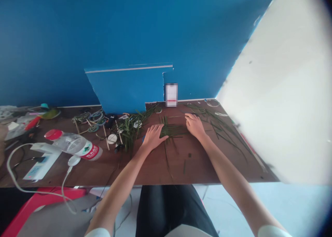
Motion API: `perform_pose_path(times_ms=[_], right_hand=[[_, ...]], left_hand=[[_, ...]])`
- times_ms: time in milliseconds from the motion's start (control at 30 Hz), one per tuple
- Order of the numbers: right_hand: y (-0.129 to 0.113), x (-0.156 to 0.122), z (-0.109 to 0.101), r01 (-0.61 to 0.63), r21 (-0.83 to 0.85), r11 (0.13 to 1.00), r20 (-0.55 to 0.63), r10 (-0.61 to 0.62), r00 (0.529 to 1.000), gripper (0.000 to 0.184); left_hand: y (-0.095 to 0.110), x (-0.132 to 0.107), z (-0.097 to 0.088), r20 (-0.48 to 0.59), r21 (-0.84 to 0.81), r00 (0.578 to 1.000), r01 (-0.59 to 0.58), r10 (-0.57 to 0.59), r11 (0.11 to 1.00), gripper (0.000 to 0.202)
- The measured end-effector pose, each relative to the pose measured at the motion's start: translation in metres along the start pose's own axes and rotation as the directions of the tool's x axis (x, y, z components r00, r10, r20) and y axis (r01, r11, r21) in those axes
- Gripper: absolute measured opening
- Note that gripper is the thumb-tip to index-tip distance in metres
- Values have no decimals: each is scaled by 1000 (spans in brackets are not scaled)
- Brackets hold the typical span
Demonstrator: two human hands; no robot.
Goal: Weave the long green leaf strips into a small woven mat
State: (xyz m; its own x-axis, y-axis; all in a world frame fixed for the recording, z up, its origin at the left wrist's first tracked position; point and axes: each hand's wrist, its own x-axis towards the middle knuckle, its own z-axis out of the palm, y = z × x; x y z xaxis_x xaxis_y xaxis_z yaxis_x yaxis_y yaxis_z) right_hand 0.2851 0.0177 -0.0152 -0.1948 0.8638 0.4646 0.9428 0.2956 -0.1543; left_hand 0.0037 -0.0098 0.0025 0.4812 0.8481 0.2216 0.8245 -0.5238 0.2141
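On the brown table lies a small woven patch of green leaf strips (169, 130), with loose strip ends fanning out to the right and toward me. My left hand (153, 137) rests flat on its left edge, fingers apart and thumb reaching over the strips. To the right of the patch, my right hand (195, 125) has its fingers bent and drawn together near the table. A thin strip runs close to those fingertips, but whether they hold it is hidden. One long strip hangs from the patch toward the table's front edge.
More loose leaf strips (223, 126) lie to the right, and a tangled bundle (128, 131) to the left. Farther left are a red-capped plastic bottle (75, 145) on its side, a white power strip (43, 164) and cables. A phone-like white card (171, 94) leans on the blue wall.
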Motion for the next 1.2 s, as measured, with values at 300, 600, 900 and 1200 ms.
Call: perform_pose_path(times_ms=[300,600,900,1200], right_hand=[[-32,-2,-10,147,-27,989,87,-144,986,49],[-37,-5,-4,242,66,968,168,-250,954,49],[-29,0,-7,136,38,990,75,-139,987,39],[-13,-2,-3,-51,-50,997,-7,51,999,37]], left_hand=[[-3,2,4,-17,-15,1000,7,-7,1000,68],[-4,1,5,-25,-15,1000,-7,7,1000,64],[-4,2,4,-25,-25,999,-44,43,999,43],[-10,4,1,-164,10,978,132,-129,991,37]])
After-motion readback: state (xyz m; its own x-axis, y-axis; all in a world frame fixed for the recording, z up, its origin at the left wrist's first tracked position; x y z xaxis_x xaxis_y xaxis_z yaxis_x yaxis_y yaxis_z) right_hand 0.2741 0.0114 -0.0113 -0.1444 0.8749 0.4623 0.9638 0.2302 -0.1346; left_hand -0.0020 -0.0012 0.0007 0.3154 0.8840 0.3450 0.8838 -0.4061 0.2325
